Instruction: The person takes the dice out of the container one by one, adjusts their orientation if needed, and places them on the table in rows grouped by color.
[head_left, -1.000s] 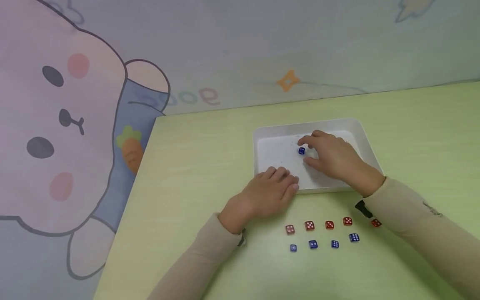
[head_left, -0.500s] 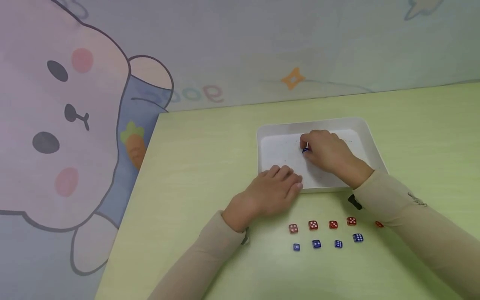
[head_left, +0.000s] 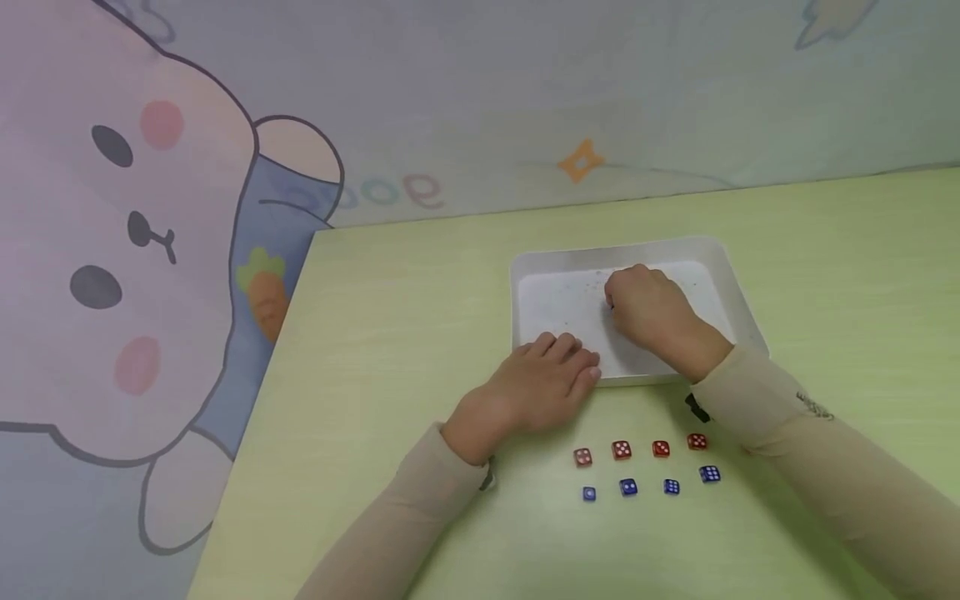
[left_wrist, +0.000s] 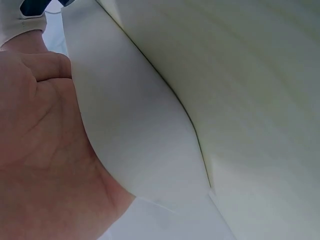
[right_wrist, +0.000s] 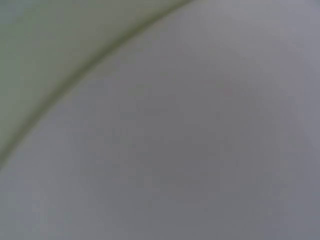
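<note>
A white tray (head_left: pixel 540 275) lies on the pale green table (head_left: pixel 390 333). My right hand (head_left: pixel 645 308) is inside it, its fingers curled down at the spot where a small blue die lay; the die itself is hidden under them. Resting on the tray's near-left rim is my left hand (head_left: pixel 551 367), fingers laid over the edge. The left wrist view shows that palm (left_wrist: pixel 40 150) against the tray rim (left_wrist: pixel 140 125). The right wrist view is a blur of white tray floor (right_wrist: pixel 200 150).
Two rows of dice lie on the table in front of the tray: several red dice (head_left: pixel 621 450) and, nearer me, several blue dice (head_left: pixel 628 487). A cloth with a cartoon bunny (head_left: pixel 112 250) covers the wall behind and the left side.
My right hand's fingers closed round the blue die in the tray, which is now out of sight. The left hand stayed put. A red die by my right sleeve is now hidden.
</note>
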